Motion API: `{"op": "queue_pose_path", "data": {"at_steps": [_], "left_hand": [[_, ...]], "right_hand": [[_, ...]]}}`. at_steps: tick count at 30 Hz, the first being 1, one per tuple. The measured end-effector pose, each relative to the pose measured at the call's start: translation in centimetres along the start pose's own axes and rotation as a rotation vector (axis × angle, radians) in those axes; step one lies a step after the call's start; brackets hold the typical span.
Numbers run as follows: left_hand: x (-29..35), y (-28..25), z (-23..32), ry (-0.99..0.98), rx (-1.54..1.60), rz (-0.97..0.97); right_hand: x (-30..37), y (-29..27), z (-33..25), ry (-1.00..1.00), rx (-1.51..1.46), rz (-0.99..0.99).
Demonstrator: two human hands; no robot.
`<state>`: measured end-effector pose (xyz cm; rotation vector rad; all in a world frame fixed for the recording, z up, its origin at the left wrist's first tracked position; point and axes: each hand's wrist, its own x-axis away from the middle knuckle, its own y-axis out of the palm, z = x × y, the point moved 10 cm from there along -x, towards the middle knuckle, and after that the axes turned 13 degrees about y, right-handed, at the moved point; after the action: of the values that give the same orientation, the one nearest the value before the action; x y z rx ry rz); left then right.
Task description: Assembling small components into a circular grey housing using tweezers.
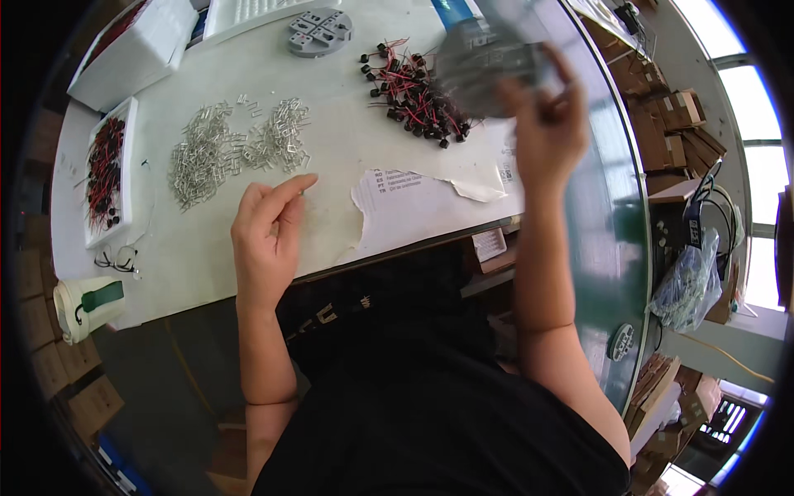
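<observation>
My right hand [552, 124], smeared by motion, grips the near right edge of a round grey fixture [480, 70] above the far side of the table. The fixture is blurred too, so its surface details are lost. Just left of it lies a heap of small black cylindrical parts with red and black wires [418, 99]. Over the near part of the table, my left hand [269, 227] is empty, its index finger stretched out and thumb apart. Beyond its fingertips are piles of small silvery metal clips [236, 149].
Another grey round fixture [320, 33] lies at the back, and one more [620, 341] on the right-hand green surface. A white tray of wired parts [126, 165], glasses [117, 260] and a white-and-green container [87, 306] are at left. Torn printed paper [413, 207] lies near the front edge.
</observation>
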<state>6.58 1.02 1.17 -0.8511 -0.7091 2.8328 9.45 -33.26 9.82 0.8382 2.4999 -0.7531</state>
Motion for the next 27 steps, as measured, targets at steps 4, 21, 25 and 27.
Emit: {"op": "queue_pose_path", "data": {"at_steps": [4, 21, 25, 27], "left_hand": [[1.5, -0.3, -1.7, -0.047, -0.093, -0.014], [1.2, -0.1, -0.5, 0.085, -0.139, 0.008], [1.2, -0.3, -0.3, 0.099, -0.147, 0.046], [1.4, -0.4, -0.6, 0.056, -0.125, 0.041]], "right_hand": [[-12.9, -13.2, 20.0, 0.318, 0.041, 0.333], [-6.6, 3.4, 9.3, 0.244, 0.397, -0.614], [-7.0, 5.1, 9.0, 0.187, 0.552, -0.516], [-7.7, 3.8, 7.6, 0.199, 0.354, -0.464]]}}
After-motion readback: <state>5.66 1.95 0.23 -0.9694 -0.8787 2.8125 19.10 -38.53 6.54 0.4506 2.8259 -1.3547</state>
